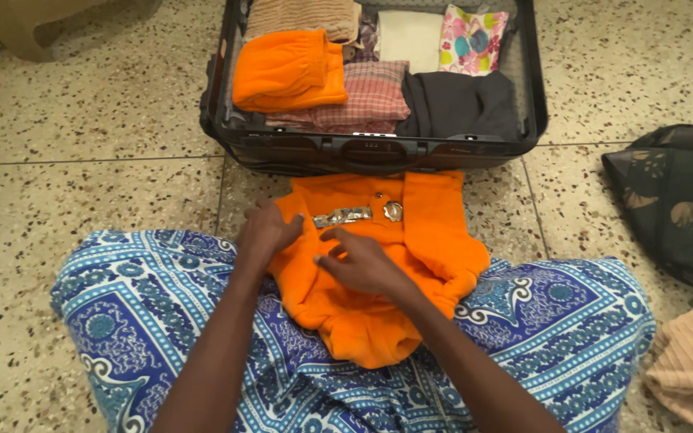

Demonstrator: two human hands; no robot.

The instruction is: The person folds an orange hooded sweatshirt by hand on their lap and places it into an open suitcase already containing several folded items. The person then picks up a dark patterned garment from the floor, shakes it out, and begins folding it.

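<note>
Orange garment (435, 232) under both hands, on lap

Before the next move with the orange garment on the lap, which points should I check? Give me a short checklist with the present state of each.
1. Both hands on garment: left hand and right hand rest on the orange garment: ok.
2. Garment flat: bunched at lower edge: not ok.
3. Metal clasp facing up: ok.
4. Suitcase open: ok.
5. Free space inside suitcase: cannot tell.
</note>
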